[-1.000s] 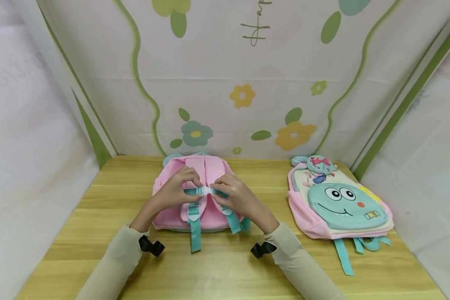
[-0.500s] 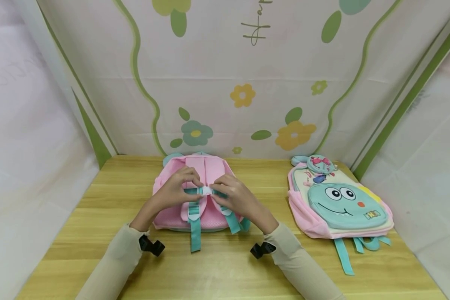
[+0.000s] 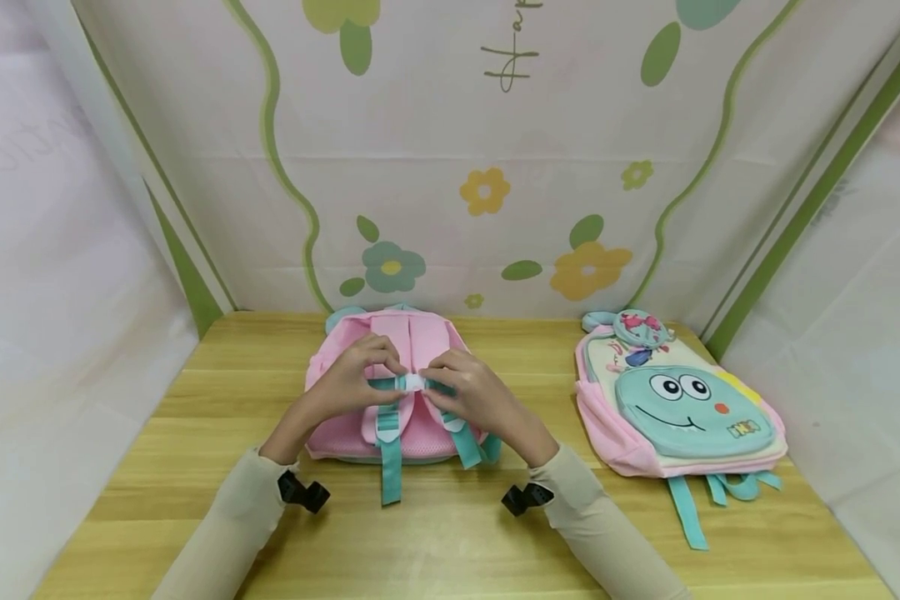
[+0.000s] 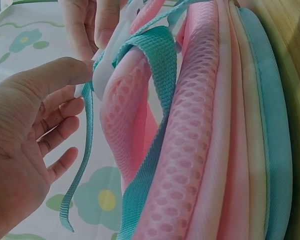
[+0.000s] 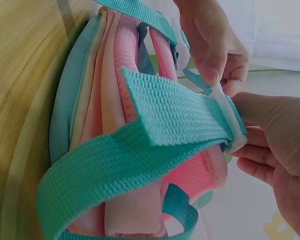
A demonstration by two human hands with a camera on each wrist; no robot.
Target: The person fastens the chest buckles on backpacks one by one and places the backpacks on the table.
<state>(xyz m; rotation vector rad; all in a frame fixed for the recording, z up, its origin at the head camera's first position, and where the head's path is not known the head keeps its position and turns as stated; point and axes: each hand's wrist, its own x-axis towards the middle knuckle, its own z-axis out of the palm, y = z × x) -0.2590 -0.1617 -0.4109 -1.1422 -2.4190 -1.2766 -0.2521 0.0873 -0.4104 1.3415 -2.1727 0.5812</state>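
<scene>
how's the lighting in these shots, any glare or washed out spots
Head view: bright, a pale sheen on the wooden table in front of the pink backpack, the white buckle washed out; left wrist view: dimmer, muted, dark shadow on the table at upper right; right wrist view: dim, the backdrop brightest at upper right.

head view: bright, even | wrist views: dimmer | soft sheen: table (image 3: 450, 542)

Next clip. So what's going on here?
A person's left hand and right hand pinch a white buckle between the shoulder straps of a pink backpack, which lies straps-up on a wooden table. Whether the buckle is fully clipped is hard to tell. A second backpack lies to the right, front side up, untouched.
</scene>
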